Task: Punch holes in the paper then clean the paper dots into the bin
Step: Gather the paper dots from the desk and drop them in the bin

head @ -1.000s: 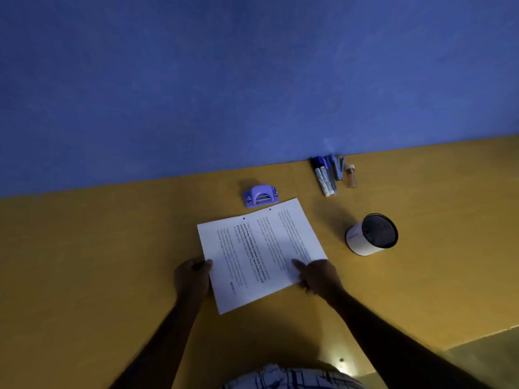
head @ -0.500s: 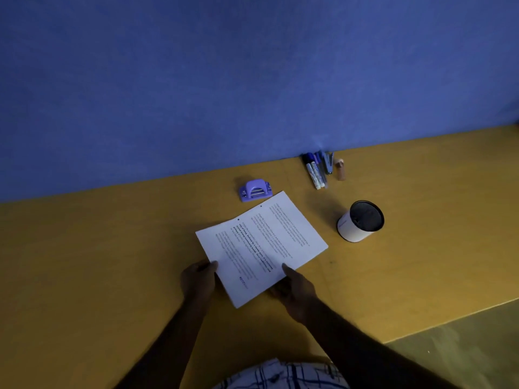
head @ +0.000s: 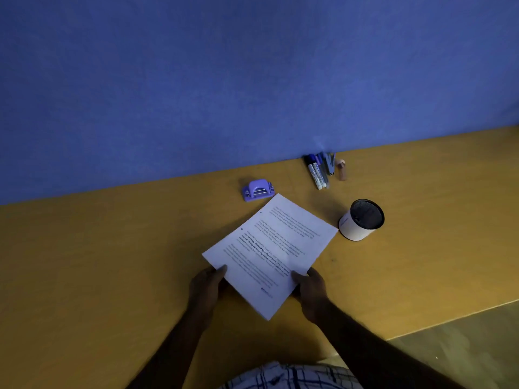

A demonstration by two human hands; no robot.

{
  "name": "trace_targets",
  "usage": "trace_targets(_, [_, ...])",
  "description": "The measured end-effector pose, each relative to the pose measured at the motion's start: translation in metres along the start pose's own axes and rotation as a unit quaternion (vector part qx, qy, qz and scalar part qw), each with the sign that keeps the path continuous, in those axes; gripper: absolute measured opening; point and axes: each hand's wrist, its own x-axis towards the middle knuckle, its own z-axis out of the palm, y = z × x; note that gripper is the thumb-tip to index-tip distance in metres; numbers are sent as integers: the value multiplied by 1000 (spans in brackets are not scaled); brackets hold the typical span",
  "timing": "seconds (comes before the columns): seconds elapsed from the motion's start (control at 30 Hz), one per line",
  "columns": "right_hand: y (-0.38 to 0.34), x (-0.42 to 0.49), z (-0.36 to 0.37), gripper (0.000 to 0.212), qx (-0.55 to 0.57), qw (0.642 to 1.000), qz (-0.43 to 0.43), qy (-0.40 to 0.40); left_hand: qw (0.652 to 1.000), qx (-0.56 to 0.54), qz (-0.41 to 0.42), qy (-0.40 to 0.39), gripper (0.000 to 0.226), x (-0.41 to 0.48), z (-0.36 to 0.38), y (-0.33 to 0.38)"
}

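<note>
Left grip (head: 206, 287) pinches the paper (head: 269, 254) at its near-left edge, thumb on top and the other fingers hidden under the sheet. Right grip (head: 310, 290) pinches the near-right edge the same way, thumb on the printed face. Both forearms come in from the near edge of the view.

Blue wall (head: 252, 80) fills the far half of the view. Yellow-brown tabletop (head: 112, 248) runs across below it, butting against the wall. Strip of floor (head: 463, 346) shows at near right, past the tabletop edge. Bit of plaid shirt (head: 289, 377) shows at the near edge, centre.

Paper sits mid-tabletop, turned diagonally, one corner pointing far toward the punch and one near toward the person. Printed text faces up. Cannot tell if it lies flat or is raised off the tabletop.

Bin (head: 351, 228), a white cylinder with a dark inside, stands just right of the paper's right corner, apart from it. Purple hole punch (head: 258, 190) sits just beyond the paper's far corner, near the wall.

Markers (head: 317, 172) lie bunched against the wall, far right of the punch, with a stapler-like item (head: 330, 164) beside them. Small tan bottle (head: 341, 169) is just right of that bunch.

Two dark punched holes (head: 242, 228) show along the paper's far-left edge.
</note>
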Motion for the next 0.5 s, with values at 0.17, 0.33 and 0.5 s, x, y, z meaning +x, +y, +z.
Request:
trace_targets(0.17, [-3, -2, -23, 30, -15, 998, -17, -55, 998, -33, -4, -49, 25, 8, -17, 20])
trace_targets(0.33, [-12, -8, -35, 32, -57, 992, -49, -106, 975, 85, 29, -203, 25, 16, -26, 55])
trace_targets(0.5, [-34, -10, -26, 34, -95, 977, -102, -162, 950, 170, 81, -250, 27, 22, -15, 74])
